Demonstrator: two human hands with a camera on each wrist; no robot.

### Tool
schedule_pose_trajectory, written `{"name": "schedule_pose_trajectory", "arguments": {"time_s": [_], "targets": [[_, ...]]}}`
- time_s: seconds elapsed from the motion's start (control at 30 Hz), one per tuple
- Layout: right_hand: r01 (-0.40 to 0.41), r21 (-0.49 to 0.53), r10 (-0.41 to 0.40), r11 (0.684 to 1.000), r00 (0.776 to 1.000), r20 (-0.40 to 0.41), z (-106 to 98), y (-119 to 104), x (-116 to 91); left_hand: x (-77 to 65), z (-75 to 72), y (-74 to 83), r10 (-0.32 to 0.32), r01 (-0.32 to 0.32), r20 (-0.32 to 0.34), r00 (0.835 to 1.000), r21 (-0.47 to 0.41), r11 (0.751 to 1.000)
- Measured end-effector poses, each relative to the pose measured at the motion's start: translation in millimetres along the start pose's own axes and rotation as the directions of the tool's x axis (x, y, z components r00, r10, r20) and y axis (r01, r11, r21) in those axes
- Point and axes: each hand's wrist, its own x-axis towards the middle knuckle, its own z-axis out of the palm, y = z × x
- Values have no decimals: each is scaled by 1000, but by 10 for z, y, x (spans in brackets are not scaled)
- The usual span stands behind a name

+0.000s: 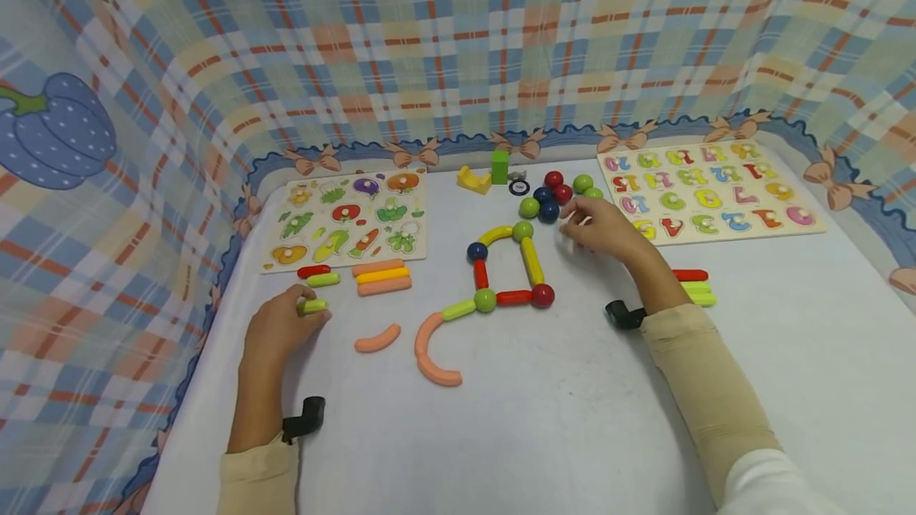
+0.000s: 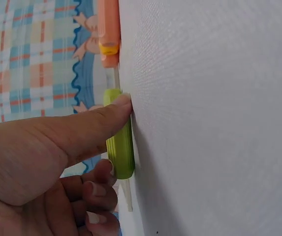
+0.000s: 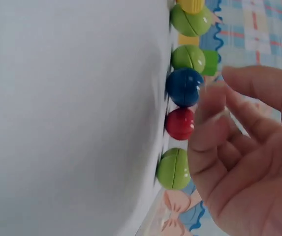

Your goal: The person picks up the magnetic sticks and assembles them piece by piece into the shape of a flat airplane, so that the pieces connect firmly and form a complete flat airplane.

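My left hand (image 1: 281, 326) pinches a light green rod (image 1: 312, 306) between thumb and fingers, low over the table at the left; the left wrist view shows the thumb pressed along this ribbed green rod (image 2: 121, 155). Just in front lie a red rod (image 1: 313, 271) and another light green rod (image 1: 324, 280). My right hand (image 1: 601, 229) holds nothing, its fingers loosely bent beside a cluster of balls. Nearest to its fingertips is a dark blue ball (image 1: 549, 212), with a red ball (image 3: 180, 124) and a green ball (image 3: 174, 168) alongside in the right wrist view.
Mid-table, rods and balls form a closed loop (image 1: 513, 297) with a curved pink tail (image 1: 427, 348). A loose pink curved rod (image 1: 377, 339) and stacked rods (image 1: 382, 276) lie left. Vegetable (image 1: 343, 221) and number puzzle boards (image 1: 708, 189) stand behind. More rods (image 1: 697, 288) lie right.
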Motion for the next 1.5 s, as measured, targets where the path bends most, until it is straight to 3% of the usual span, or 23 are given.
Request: {"name": "schedule_pose_trajectory", "arguments": {"time_s": [0.13,0.23,0.3,0.4,0.47,0.5,0.57,0.63,0.73,1.0,1.23,1.33,1.5], "targets": [[16,-82,-23,996,996,-80,17,-47,147,-129,-37,149,52,-52,-15,999,15,999],[25,-156,-39,987,996,-86,42,-50,231,-335,27,402,191,-190,-41,981,25,981],[13,-187,-28,982,996,-81,63,-53,269,-496,127,590,333,-333,-5,943,12,943],[-2,-218,-16,976,997,-81,83,-66,302,-683,290,835,531,-532,118,839,-20,846],[-3,-241,-17,970,997,-81,87,-77,310,-754,378,927,615,-620,192,764,-42,783],[-8,-254,-12,967,997,-76,85,-84,309,-775,415,955,640,-648,213,738,-39,761],[-30,-272,15,962,998,-59,72,-87,281,-795,474,991,672,-687,227,705,-19,727],[-57,-289,48,956,998,-36,52,-80,241,-796,517,1003,695,-712,224,684,-5,702],[-87,-297,91,951,996,-2,11,-67,161,-784,558,1008,707,-725,222,671,-1,689],[-115,-282,131,952,991,39,-55,-1,-16,-766,552,998,697,-712,209,686,-7,702],[-142,-257,169,956,982,85,-35,73,-94,-753,525,978,669,-671,205,715,-69,738],[-149,-258,184,955,976,117,-19,94,-116,-732,471,916,617,-614,198,761,-86,785],[-136,-245,173,960,975,136,-6,119,-126,-625,239,695,419,-419,105,902,-28,908]]}}
